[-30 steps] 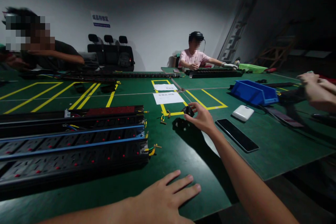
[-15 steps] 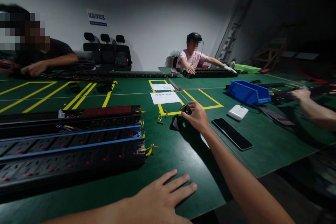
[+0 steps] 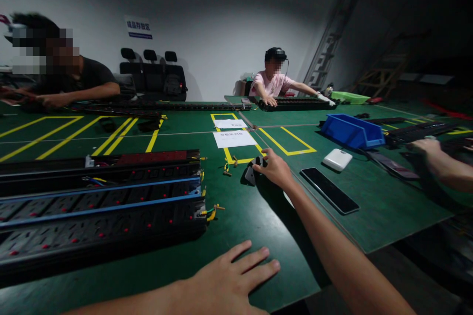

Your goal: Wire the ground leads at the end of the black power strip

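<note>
My left hand [image 3: 227,280] lies spread near the front edge of the green table [image 3: 236,221], with nothing in it. Farther out, my right hand [image 3: 274,170] has its thumb and fingers around a small dark piece [image 3: 259,161], right beside a small grey and black piece [image 3: 250,175] on the table. Left of it are short yellow-green wires [image 3: 226,167] with metal ends. Black socket strips [image 3: 111,221] with red dots lie side by side at the left. A phone [image 3: 328,190] and a white box-like device [image 3: 337,159] rest to the right of my right hand.
A blue bin [image 3: 353,131] stands at the right, near another person's hand [image 3: 430,150]. Paper labels [image 3: 234,139] lie within yellow tape. Two people [image 3: 271,81] work across the table and at the far left, with long black strips before them.
My right hand has lowered slightly with the dark piece, down to the table beside the grey and black piece. The view has shifted a little; my left hand stays spread.
</note>
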Motion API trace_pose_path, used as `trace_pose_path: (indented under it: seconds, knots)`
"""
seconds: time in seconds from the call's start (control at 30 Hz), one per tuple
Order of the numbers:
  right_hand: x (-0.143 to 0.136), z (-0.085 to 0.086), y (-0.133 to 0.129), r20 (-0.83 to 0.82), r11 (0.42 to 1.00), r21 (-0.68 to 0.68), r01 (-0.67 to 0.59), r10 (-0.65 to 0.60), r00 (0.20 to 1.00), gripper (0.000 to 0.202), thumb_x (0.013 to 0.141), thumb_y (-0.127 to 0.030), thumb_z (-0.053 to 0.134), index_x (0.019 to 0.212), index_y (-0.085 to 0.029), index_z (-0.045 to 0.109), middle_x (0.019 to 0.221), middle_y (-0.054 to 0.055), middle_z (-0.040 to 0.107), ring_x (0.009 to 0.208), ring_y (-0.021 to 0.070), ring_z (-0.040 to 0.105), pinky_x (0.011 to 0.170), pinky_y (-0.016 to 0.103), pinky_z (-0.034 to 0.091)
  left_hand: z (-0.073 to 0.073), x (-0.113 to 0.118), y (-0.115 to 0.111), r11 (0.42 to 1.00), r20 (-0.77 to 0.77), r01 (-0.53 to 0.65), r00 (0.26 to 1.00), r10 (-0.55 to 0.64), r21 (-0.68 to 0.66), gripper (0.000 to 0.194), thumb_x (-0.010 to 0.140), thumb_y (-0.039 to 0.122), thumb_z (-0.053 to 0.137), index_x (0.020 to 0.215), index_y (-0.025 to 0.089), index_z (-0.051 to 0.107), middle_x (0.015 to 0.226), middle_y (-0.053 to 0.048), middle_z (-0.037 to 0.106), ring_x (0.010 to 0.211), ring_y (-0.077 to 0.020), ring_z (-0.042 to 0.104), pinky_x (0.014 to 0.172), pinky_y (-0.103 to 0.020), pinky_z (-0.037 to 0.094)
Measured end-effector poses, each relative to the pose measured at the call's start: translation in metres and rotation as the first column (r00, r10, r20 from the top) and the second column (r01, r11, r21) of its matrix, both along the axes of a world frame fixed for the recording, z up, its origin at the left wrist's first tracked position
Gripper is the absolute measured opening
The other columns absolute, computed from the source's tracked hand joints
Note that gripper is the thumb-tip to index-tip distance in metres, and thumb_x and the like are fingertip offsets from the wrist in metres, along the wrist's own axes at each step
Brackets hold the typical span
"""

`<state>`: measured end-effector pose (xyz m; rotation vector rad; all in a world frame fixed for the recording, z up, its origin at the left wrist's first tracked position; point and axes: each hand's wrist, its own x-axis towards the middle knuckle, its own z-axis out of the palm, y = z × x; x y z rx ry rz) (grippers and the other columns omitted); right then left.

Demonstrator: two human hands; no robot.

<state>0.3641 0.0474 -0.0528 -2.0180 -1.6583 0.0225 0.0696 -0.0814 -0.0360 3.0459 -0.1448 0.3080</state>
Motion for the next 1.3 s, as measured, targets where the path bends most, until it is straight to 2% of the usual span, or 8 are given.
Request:
trace_pose_path:
  seconds: [0.1,0.2,0.37,0.47,0.57,0.77,1.1,1.3]
  knots:
    - [0.009,0.004,0.001,-0.064,0.987,0.149,0.055,-0.046,0.997,0.05,0.09,-0.053,0.056,0.124,-0.016,0.054,0.114,0.016,0.07,0.099,0.0289,0.066,0.076,0.035,0.048,-0.003,0.0,0.001,1.0,0.005,-0.002,1.0,0.002,0.021,0.034,0.099,0.038,0.054,0.131,0.037,0.065,0.161,-0.009,0.036,0.145,-0.0317,0.039,0.116,-0.051,0.036]
    - [0.021,0.012,-0.002,-0.08,0.946,0.247,0.211,-0.198,0.977,0.045,0.096,-0.051,0.044,0.118,-0.016,0.06,0.103,0.015,0.071,0.094,0.0292,0.066,0.075,0.036,0.046,-0.009,0.002,0.002,0.998,0.03,-0.002,1.0,0.001,0.062,0.033,0.099,0.039,0.054,0.129,0.037,0.066,0.16,-0.008,0.038,0.144,-0.0298,0.041,0.116,-0.049,0.037]
    - [0.033,0.019,-0.013,-0.01,0.962,0.034,0.27,-0.27,0.963,0.051,0.099,-0.054,0.034,0.094,-0.022,0.073,0.082,0.011,0.071,0.08,0.0267,0.066,0.068,0.033,0.043,-0.021,0.004,0.003,0.989,0.08,-0.011,0.997,-0.001,0.147,0.035,0.1,0.042,0.051,0.132,0.034,0.063,0.158,-0.01,0.041,0.142,-0.0293,0.044,0.115,-0.047,0.038]
    - [0.028,0.021,-0.014,0.006,0.979,0.0,0.205,-0.205,0.979,0.053,0.101,-0.053,0.032,0.088,-0.023,0.073,0.076,0.009,0.071,0.075,0.0245,0.065,0.064,0.031,0.04,-0.024,0.004,0.003,0.985,0.098,-0.025,0.995,0.009,0.169,0.037,0.101,0.042,0.05,0.134,0.032,0.061,0.158,-0.009,0.042,0.142,-0.0285,0.044,0.115,-0.046,0.038]
    - [0.01,0.024,-0.015,0.082,0.999,-0.028,0.035,-0.032,0.996,0.048,0.1,-0.052,0.037,0.081,-0.022,0.07,0.076,0.008,0.071,0.071,0.0228,0.065,0.06,0.029,0.036,-0.024,0.004,0.003,0.987,0.079,-0.031,0.997,0.019,0.156,0.037,0.101,0.042,0.05,0.135,0.033,0.061,0.158,-0.007,0.041,0.143,-0.0276,0.043,0.116,-0.045,0.036]
    - [-0.035,0.027,-0.023,0.197,0.986,-0.036,-0.165,0.169,0.966,0.03,0.099,-0.045,0.047,0.099,-0.025,0.07,0.097,0.008,0.073,0.091,0.0233,0.066,0.068,0.029,0.042,-0.027,0.006,0.003,0.991,0.02,-0.048,0.999,0.045,0.124,0.042,0.098,0.04,0.055,0.138,0.028,0.06,0.157,-0.006,0.043,0.142,-0.0257,0.043,0.118,-0.041,0.035]
    - [-0.047,0.017,-0.023,0.261,0.975,-0.202,-0.094,0.146,0.954,0.035,0.097,-0.049,0.047,0.102,-0.023,0.07,0.089,0.01,0.075,0.079,0.0282,0.07,0.061,0.033,0.04,-0.022,0.006,0.001,0.968,0.04,-0.065,0.998,0.057,0.243,0.052,0.107,0.037,0.025,0.146,0.014,0.05,0.157,-0.002,0.044,0.142,-0.0201,0.044,0.112,-0.036,0.044]
    - [-0.049,0.019,-0.024,0.304,0.978,-0.181,-0.104,0.156,0.94,0.036,0.096,-0.049,0.047,0.095,-0.023,0.072,0.084,0.009,0.075,0.079,0.027,0.071,0.063,0.033,0.039,-0.018,0.005,0.001,0.955,0.034,-0.056,0.998,0.048,0.291,0.05,0.106,0.032,0.024,0.143,0.018,0.055,0.158,0.0,0.042,0.143,-0.0189,0.042,0.111,-0.035,0.045]
